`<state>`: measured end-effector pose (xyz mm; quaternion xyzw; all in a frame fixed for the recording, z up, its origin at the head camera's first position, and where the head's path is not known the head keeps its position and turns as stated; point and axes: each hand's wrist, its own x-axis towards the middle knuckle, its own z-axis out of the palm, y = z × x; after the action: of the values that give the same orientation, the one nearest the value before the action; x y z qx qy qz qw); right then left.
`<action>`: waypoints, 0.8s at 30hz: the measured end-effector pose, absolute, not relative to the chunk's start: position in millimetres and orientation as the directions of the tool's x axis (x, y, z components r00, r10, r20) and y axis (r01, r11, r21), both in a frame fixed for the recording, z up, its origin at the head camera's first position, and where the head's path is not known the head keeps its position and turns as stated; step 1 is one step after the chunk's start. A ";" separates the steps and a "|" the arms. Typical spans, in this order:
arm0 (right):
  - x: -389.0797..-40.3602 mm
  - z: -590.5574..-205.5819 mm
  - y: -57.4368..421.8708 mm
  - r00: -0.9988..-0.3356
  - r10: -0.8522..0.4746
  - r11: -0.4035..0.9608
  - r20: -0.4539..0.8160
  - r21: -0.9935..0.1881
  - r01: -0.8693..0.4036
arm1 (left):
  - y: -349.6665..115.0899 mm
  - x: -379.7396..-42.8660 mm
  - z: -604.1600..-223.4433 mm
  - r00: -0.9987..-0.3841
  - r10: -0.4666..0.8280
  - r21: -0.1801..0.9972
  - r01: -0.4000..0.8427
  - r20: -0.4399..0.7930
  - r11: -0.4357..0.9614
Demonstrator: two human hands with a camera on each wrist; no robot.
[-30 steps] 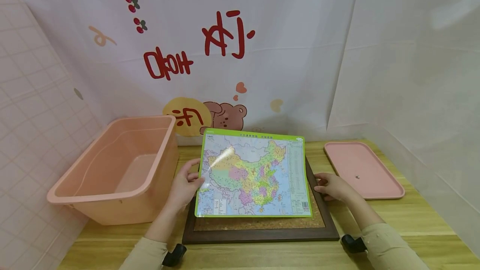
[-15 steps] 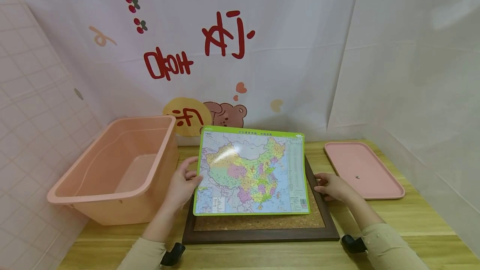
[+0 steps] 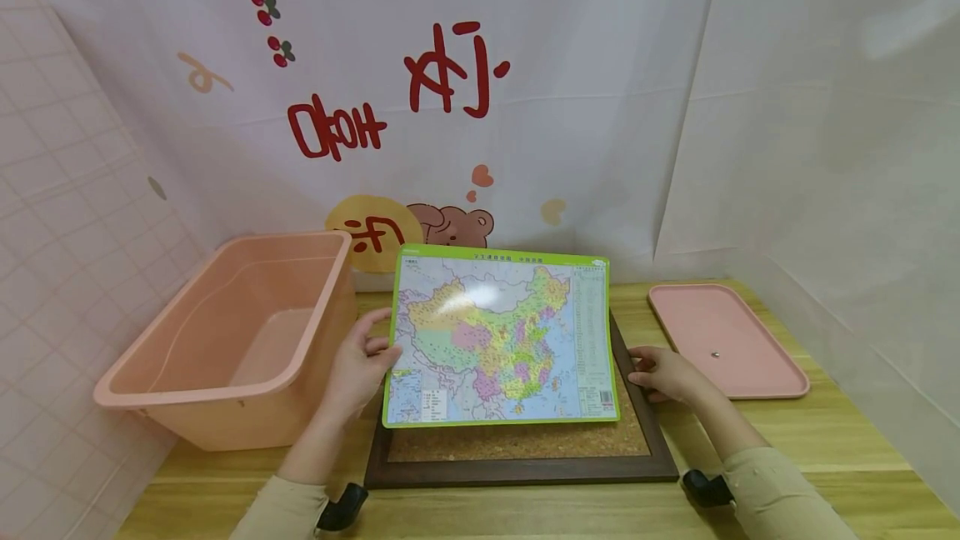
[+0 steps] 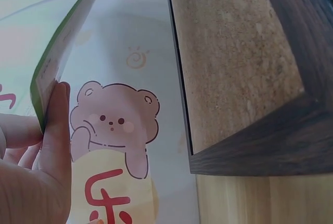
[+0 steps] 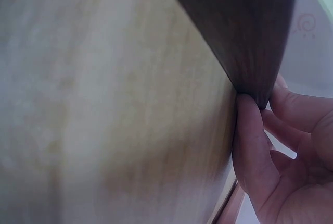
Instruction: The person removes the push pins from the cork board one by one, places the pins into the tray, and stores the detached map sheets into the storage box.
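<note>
My left hand (image 3: pixel 358 365) pinches the left edge of a green-bordered sheet map (image 3: pixel 487 340), which is tilted above a dark-framed cork board (image 3: pixel 517 447). In the left wrist view the map (image 4: pixel 65 36) appears nearly edge-on between thumb and fingers, apart from the cork (image 4: pixel 234 52). My right hand (image 3: pixel 663 372) grips the right side of the board's frame; in the right wrist view the thumb and fingers (image 5: pixel 250 140) lie about the dark frame edge (image 5: pixel 244 41). The map covers the far part of the board in the head view.
To the left stands a deep pink plastic tub (image 3: pixel 300 390). A shallow pink tray (image 3: pixel 731 323) lies at the right with a small shiny piece (image 3: pixel 715 354) on it. All of this rests on a wooden table (image 3: pixel 832 448), and a printed curtain (image 3: pixel 570 148) hangs behind.
The map and my left hand have shifted slightly left, and the map has risen a little, baring more cork near the front. My right hand and the board have stayed put.
</note>
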<state>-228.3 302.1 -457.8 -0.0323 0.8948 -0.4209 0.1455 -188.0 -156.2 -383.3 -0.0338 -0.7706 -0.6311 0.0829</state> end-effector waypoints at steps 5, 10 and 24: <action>-227.9 -457.8 301.8 -0.955 -0.181 0.641 -0.233 -0.765 0.065 | -156.9 -186.9 -379.3 -0.984 -0.063 0.967 0.150 0.166 0.204; -228.1 -457.2 301.3 -0.955 -0.179 0.646 -0.235 -0.760 0.066 | -156.9 -184.3 -374.1 -0.984 -0.064 0.970 0.153 0.168 0.191; -228.9 -457.1 301.5 -0.957 -0.178 0.645 -0.231 -0.761 0.063 | -158.4 -179.7 -360.0 -0.968 -0.067 0.949 0.221 0.242 0.226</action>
<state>-228.9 301.5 -457.1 -0.0320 0.8955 -0.4199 0.1438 -179.7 -158.4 -360.0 -0.0497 -0.7742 -0.6201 0.1164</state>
